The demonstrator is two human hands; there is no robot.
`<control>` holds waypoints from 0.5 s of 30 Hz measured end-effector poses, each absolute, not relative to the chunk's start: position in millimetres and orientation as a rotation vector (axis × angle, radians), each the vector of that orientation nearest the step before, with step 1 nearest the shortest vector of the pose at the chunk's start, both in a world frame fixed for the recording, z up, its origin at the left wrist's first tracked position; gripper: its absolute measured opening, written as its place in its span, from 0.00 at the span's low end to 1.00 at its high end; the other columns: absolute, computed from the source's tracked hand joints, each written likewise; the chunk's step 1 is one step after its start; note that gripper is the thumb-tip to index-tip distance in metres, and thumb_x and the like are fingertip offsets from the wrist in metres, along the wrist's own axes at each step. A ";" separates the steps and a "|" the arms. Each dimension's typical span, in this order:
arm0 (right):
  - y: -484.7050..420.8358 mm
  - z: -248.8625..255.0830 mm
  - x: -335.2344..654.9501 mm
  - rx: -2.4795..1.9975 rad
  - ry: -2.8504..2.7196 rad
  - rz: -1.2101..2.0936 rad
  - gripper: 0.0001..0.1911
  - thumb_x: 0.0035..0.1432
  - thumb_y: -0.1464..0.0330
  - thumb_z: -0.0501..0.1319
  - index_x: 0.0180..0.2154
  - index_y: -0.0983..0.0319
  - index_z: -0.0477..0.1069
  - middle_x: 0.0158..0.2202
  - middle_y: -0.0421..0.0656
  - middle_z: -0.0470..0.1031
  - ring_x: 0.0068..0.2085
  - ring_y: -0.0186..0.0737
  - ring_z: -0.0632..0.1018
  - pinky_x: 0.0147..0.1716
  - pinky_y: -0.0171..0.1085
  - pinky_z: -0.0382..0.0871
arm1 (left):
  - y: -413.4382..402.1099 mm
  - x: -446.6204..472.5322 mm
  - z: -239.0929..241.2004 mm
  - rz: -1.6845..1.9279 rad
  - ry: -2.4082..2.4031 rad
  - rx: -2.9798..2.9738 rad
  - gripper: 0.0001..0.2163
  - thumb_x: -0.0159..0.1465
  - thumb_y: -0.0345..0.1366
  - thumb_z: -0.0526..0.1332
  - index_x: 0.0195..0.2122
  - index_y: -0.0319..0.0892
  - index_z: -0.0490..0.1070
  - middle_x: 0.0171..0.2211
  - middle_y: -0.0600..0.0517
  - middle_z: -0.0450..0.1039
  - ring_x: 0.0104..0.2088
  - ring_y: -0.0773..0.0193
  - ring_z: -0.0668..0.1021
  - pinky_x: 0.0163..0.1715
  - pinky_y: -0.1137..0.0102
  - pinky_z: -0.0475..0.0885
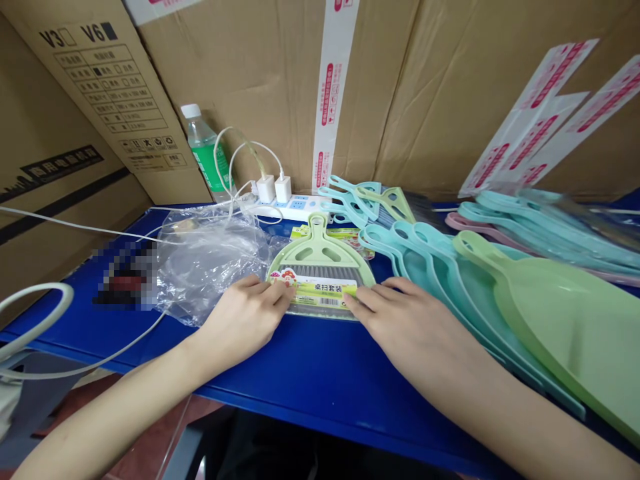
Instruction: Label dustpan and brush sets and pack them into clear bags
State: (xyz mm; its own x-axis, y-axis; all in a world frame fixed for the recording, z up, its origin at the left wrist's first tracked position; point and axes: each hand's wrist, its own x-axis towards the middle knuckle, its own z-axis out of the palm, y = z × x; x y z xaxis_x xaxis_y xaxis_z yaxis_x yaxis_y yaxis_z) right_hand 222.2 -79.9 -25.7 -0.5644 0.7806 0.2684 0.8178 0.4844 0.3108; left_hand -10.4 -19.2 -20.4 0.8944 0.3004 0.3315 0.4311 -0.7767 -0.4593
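A light green dustpan and brush set lies on the blue table in front of me, handle pointing away. Its grey bristles show above a printed label card that runs across the wide end. My left hand has its fingers curled onto the left end of the card. At the opposite end, my right hand grips the card and the pan's edge with bent fingers. Both thumbs are mostly hidden. Close to my right forearm lie nested teal dustpans and a larger green dustpan.
Clear plastic bags lie left of the set. Behind it are a white power strip with cables and a green-labelled bottle. More brush sets sit at the back. Cardboard boxes wall off the far side.
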 end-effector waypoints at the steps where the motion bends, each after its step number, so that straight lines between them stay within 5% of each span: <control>1: -80.2 -25.1 223.0 -1.426 -2.630 -0.598 0.14 0.53 0.83 0.58 0.34 0.64 0.79 0.35 0.44 0.82 0.30 0.37 0.78 0.36 0.38 0.62 | -19.0 -10.4 -20.2 -0.325 -0.532 -2.522 0.12 0.62 0.20 0.55 0.40 0.34 0.77 0.32 0.49 0.80 0.24 0.63 0.80 0.24 0.67 0.72; 15: -78.1 -16.3 228.6 -1.596 -2.681 -0.237 0.16 0.51 0.83 0.57 0.35 0.62 0.79 0.35 0.43 0.80 0.33 0.40 0.79 0.34 0.38 0.65 | -18.8 -13.7 -15.0 -0.278 -0.691 -2.640 0.12 0.64 0.24 0.53 0.36 0.37 0.77 0.30 0.50 0.77 0.24 0.61 0.78 0.23 0.67 0.72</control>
State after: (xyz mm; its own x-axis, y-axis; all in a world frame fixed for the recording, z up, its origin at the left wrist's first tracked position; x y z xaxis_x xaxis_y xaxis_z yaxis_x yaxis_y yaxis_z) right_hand 228.6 -78.1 -16.3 -0.4797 0.8730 0.0881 0.8749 0.4684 0.1232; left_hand -13.7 -18.8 -15.0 0.8582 0.4267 0.2854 0.5054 -0.7998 -0.3238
